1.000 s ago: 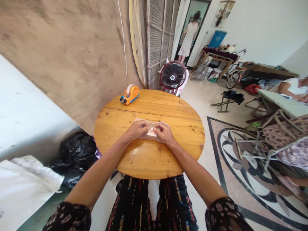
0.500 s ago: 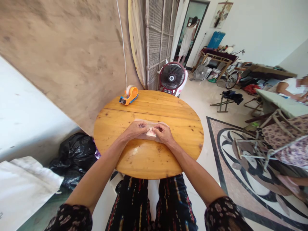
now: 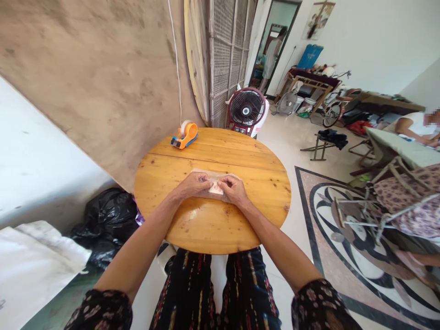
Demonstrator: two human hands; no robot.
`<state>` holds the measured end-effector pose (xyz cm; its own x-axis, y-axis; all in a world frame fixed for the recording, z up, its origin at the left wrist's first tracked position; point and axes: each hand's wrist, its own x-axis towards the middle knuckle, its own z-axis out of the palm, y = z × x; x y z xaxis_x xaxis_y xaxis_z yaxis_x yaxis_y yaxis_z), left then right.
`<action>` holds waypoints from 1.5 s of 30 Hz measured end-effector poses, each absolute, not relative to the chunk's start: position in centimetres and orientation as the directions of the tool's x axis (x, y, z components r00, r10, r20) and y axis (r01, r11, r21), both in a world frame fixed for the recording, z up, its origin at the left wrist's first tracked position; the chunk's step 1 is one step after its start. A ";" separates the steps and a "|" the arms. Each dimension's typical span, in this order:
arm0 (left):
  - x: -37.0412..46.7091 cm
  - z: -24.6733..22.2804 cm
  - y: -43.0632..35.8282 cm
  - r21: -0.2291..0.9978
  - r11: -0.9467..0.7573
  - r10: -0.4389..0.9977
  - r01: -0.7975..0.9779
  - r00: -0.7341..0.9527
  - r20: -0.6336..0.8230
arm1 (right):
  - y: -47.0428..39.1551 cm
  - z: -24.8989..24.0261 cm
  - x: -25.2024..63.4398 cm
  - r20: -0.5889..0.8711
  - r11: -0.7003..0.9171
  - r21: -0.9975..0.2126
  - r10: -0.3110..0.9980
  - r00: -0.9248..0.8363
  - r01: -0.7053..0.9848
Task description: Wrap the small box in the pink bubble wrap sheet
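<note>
One round wooden counter [image 3: 213,229] lies below; a person [image 3: 272,56] stands deeper inside the far doorway [image 3: 282,13] than a second ago, partly cut off by its edge. The left hand [image 3: 194,184] and right hand [image 3: 235,189] keep nearly the same pose, bent fingers pinching clear plastic [image 3: 216,175] and hiding its ends. Between them, mid-counter, sits a small white piece [image 3: 216,189], its reddish marks too small to read.

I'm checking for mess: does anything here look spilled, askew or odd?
No spill or damage stands out on the table; the tape dispenser sits upright. The left hand and right hand are at a small white item. Slightly untidy: the dark cloth droops off the stool, bunched rather than folded.
</note>
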<state>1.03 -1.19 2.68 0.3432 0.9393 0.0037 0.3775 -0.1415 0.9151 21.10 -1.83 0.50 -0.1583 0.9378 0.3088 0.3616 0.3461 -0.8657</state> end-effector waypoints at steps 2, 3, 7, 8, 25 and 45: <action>1.0 2.6 -1.2 0.917 -0.145 0.936 0.372 0.352 0.006 | -1.8 0.5 21.1 0.301 0.341 -0.865 0.940 -0.162 0.369; 1.0 2.6 -1.1 0.919 -0.143 0.935 0.367 0.355 0.004 | -1.8 0.5 21.1 0.301 0.341 -0.864 0.939 -0.164 0.371; 1.0 2.8 -1.3 0.933 -0.090 0.936 0.349 0.351 -0.041 | -1.7 0.4 21.1 0.309 0.347 -0.863 0.938 -0.158 0.368; 1.1 3.0 -1.4 0.935 -0.071 0.936 0.347 0.346 -0.057 | -1.7 0.3 21.1 0.309 0.345 -0.864 0.938 -0.157 0.366; 0.2 3.6 -2.6 0.833 -0.084 0.971 0.547 0.232 -0.054 | -1.6 0.2 21.2 0.326 0.385 -0.851 0.921 -0.216 0.357; 0.0 3.7 -3.2 0.519 -0.047 0.997 0.853 0.075 -0.033 | -0.7 -0.7 21.2 0.438 0.494 -0.760 0.870 -0.228 0.423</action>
<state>0.03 -3.19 3.70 0.0754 0.9966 -0.0335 0.8532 -0.0471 0.5195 21.19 -0.68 -0.75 -0.2275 0.8696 0.4383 0.4234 0.4937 -0.7596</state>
